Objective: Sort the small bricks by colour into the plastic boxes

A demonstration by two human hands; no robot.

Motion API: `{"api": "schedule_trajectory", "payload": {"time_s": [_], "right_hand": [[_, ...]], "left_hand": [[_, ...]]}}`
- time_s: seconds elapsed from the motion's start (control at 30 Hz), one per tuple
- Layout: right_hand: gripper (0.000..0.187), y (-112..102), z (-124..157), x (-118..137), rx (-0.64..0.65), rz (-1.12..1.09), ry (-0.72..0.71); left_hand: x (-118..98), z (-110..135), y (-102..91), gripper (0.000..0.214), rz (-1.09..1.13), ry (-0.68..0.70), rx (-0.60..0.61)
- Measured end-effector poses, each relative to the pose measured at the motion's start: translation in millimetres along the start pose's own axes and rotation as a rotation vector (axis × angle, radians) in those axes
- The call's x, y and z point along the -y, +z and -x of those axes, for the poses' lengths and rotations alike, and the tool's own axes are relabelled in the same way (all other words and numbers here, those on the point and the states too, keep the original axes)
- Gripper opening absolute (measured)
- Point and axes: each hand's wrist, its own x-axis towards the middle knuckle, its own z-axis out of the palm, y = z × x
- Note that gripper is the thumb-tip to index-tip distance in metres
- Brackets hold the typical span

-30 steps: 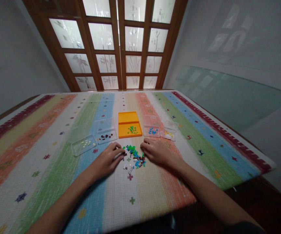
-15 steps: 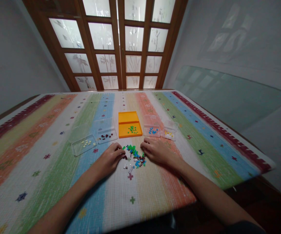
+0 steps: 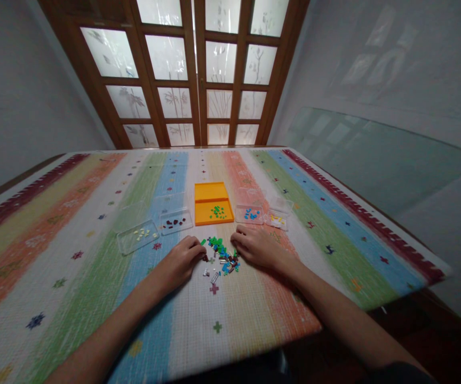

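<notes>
A loose pile of small building bricks, green, blue, dark brown and grey, lies on the striped tablecloth between my hands. My left hand rests at the pile's left edge with curled fingers. Beside its fingertips are a green brick and a dark brown brick; whether the fingers grip either is too small to tell. On the opposite side, my right hand lies with bent fingers against the pile's right edge. Its fingertips are partly hidden, and I cannot make out what they hold.
Beyond the pile stands an open orange box with green pieces. Clear boxes flank it: one with dark brown pieces and one with cream pieces leftward, one with blue and one with yellow rightward. The tablecloth ends nearby.
Both hands stay almost in place at the pile. The fingers of my left hand shift very slightly; the bricks and boxes look the same.
</notes>
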Motion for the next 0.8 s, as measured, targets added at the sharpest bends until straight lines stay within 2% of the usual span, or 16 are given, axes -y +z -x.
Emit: {"api": "schedule_trajectory", "payload": {"time_s": [0.2,0.47,0.8], "right_hand": [[0.018,0.5,0.3,-0.1,-0.009,0.009,-0.011],[0.017,-1.0,0.3,0.3,0.006,0.016,-0.009],[0.016,-2.1,0.7,1.2,0.018,-0.015,0.008]], "left_hand": [[-2.9,-1.3,-1.5,0.02,0.048,0.052,-0.029],[-1.0,0.5,-0.5,0.028,0.058,0.12,0.059],[-5.0,0.7,-1.1,0.025,-0.11,0.105,0.157]]}}
